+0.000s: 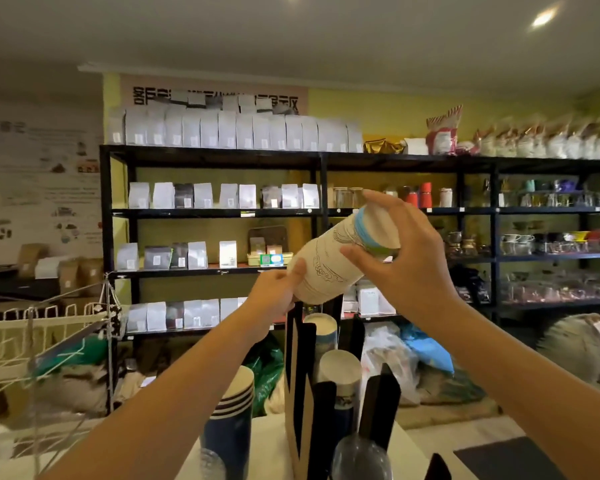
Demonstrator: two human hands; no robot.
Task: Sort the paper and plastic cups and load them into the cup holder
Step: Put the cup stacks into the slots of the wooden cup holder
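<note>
Cup holder point(297, 368) near centre, cup stacks point(338, 368) in its slots. Tilted paper cup stack point(329, 258) above it, between left hand point(274, 289) and right hand point(399, 251). Separate cup stack point(231, 407) just left of holder. Wire rack point(32, 334) far left. Shelves point(326, 209) behind.

Stack of paper cups point(340, 259) held up: cream-white, thin grey-brown line drawing on the side, light blue band and a green band near its upper end. Second cup stack point(231, 415) at lower left: navy blue with white stripes, cream inside. Cup holder point(300, 382): tan kraft-brown panels, black dividers. Cups in holder point(340, 370): white rims, blue lower part. Shelving point(219, 213): black frame. Bags on shelves point(236, 129): mostly white, a few dark grey. Wall point(378, 116) behind: yellow-green. Wire rack point(45, 327) at left: white. Desk point(271, 427): white.
</note>
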